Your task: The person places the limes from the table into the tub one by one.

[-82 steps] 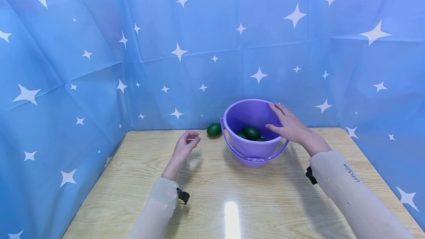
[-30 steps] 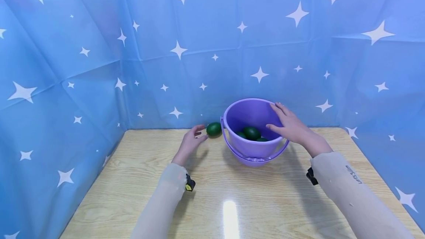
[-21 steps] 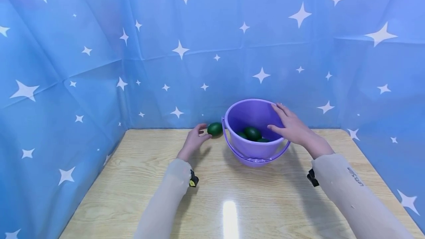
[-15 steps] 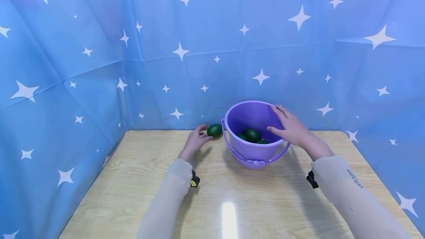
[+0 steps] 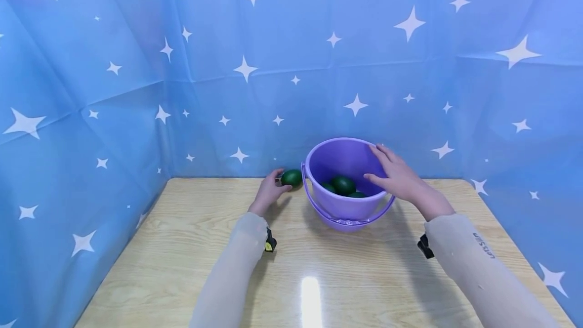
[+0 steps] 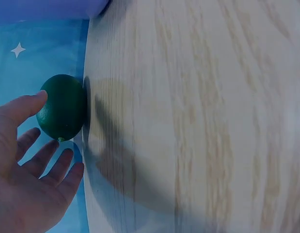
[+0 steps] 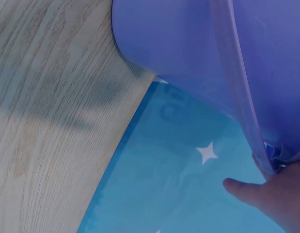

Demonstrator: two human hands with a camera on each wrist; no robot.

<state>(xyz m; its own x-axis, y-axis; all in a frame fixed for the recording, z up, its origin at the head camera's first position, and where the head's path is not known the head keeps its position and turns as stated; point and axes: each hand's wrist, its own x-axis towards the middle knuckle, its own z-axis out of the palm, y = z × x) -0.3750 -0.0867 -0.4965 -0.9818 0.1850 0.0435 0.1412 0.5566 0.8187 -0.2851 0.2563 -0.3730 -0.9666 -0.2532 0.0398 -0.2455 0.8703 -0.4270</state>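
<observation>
A smooth, dark green oval fruit with a small stem nub, like an avocado, lies at the table's back edge, just left of the purple bucket. My left hand reaches to its left side, fingers spread and the thumb tip overlapping the fruit in the left wrist view. My right hand rests at the bucket's right rim, fingers and thumb extended. Several more green fruits lie inside the tilted-looking bucket, partly hidden by its front wall. Only the thumb side of my right hand shows in the right wrist view.
The bucket's handle hangs down across its front. A light wood-grain table bears everything. Right behind its back edge hangs a blue curtain with white stars, which also runs along both sides.
My left hand has moved right and forward to the fruit beside the bucket, its fingers spreading from a loose curl. My right hand and the bucket have stayed in place.
</observation>
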